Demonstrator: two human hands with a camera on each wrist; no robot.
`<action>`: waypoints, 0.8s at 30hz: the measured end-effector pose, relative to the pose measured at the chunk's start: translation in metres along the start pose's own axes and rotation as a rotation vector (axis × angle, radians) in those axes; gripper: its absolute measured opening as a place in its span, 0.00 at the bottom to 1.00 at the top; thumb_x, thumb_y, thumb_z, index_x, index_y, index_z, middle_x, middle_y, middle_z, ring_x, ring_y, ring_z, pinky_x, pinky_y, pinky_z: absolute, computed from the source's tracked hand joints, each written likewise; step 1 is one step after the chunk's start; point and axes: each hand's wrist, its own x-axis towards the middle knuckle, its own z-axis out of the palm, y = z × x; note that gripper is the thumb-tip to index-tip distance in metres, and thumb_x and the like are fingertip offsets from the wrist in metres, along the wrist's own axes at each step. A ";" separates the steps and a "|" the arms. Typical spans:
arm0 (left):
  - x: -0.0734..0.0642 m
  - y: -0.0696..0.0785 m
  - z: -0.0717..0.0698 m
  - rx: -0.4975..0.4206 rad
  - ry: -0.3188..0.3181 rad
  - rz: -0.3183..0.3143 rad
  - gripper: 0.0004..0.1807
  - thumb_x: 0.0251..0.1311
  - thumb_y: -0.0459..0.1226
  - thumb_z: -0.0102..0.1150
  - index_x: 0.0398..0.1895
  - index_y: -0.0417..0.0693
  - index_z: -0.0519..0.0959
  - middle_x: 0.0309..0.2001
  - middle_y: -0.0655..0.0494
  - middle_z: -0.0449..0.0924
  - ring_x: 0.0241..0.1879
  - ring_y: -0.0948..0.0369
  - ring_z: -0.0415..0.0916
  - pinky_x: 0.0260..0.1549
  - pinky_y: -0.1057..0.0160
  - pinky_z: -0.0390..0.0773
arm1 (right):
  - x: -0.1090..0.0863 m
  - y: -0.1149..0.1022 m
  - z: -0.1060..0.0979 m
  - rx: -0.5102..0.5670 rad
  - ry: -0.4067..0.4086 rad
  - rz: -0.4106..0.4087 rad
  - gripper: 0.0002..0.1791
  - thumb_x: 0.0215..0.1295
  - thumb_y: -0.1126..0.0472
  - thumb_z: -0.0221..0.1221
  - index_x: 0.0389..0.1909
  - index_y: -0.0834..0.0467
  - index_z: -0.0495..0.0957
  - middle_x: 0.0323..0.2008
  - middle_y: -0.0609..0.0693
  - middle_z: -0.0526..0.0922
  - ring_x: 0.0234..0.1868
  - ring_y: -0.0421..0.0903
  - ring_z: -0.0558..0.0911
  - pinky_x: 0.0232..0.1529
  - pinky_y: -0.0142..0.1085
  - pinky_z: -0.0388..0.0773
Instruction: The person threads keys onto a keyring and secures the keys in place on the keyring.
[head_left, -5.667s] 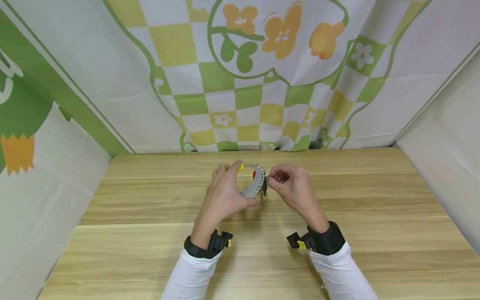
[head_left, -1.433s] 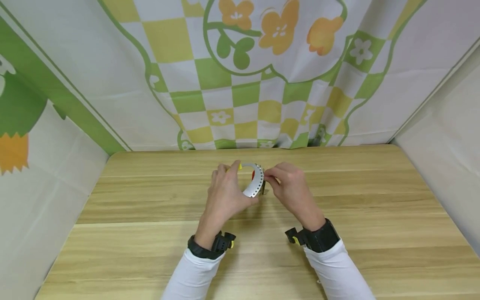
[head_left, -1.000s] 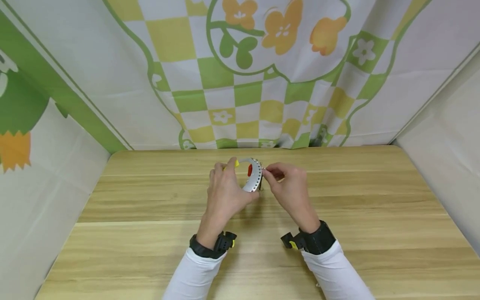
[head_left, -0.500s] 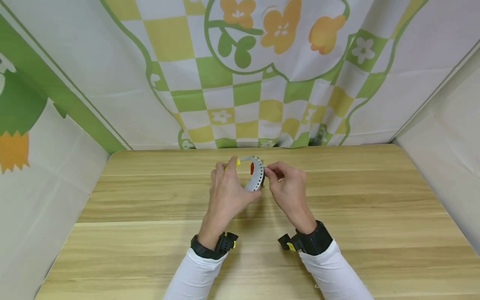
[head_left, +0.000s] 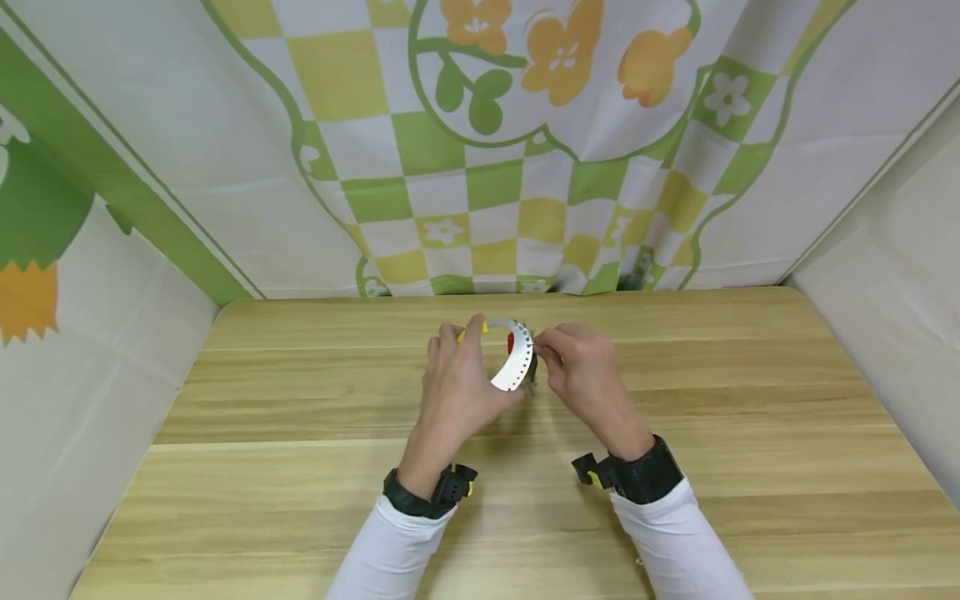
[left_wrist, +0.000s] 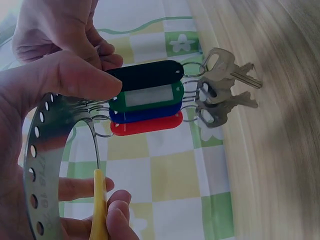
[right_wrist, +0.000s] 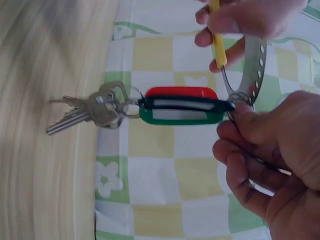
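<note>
My left hand (head_left: 453, 383) grips a crescent-shaped metal plate (head_left: 517, 364) with a row of holes along its outer edge. A yellow sleeve (left_wrist: 99, 205) on the plate's thin curved bar lies among the left fingers. Key tags hang by small rings at the plate: black (left_wrist: 150, 75), green (left_wrist: 118, 103), blue (left_wrist: 145, 114) and red (left_wrist: 147, 125). Metal keys (left_wrist: 217, 90) dangle from their far ends. My right hand (right_wrist: 272, 155) pinches the ring end of the dark tag close to the plate's edge; a thin wire shows between its fingers. The left thumb hides part of the rings.
Both hands are above a light wooden table (head_left: 300, 500), towards its far edge. A green, yellow and white checked curtain (head_left: 495, 192) hangs behind that edge. Pale panels stand at the left and right. A tiny pale object (head_left: 639, 562) lies by the right sleeve.
Over the last half second the plate has turned, showing a brighter face, and shifted slightly right and down. The right hand has shifted slightly right. Both hands keep nearly the same place as earlier.
</note>
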 end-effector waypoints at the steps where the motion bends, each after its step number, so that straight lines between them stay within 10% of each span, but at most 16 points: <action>1: 0.000 0.000 0.000 0.001 -0.004 0.000 0.57 0.34 0.47 0.86 0.72 0.39 0.67 0.58 0.34 0.69 0.55 0.40 0.69 0.39 0.41 0.80 | 0.000 0.000 0.000 -0.001 -0.009 -0.004 0.06 0.56 0.75 0.69 0.26 0.64 0.83 0.25 0.54 0.83 0.25 0.49 0.82 0.27 0.40 0.80; 16: 0.001 0.002 0.003 -0.054 0.071 -0.039 0.59 0.33 0.47 0.85 0.73 0.41 0.66 0.59 0.33 0.69 0.54 0.40 0.69 0.36 0.42 0.81 | 0.000 -0.013 0.012 0.197 0.091 0.436 0.02 0.63 0.70 0.66 0.32 0.66 0.85 0.26 0.55 0.86 0.23 0.46 0.84 0.25 0.37 0.81; 24: 0.000 0.002 0.004 -0.053 0.079 -0.014 0.59 0.33 0.48 0.85 0.73 0.41 0.66 0.57 0.34 0.69 0.53 0.41 0.69 0.36 0.42 0.80 | 0.001 -0.011 0.011 0.190 0.129 0.366 0.03 0.60 0.74 0.67 0.29 0.66 0.85 0.26 0.57 0.87 0.22 0.46 0.84 0.23 0.36 0.80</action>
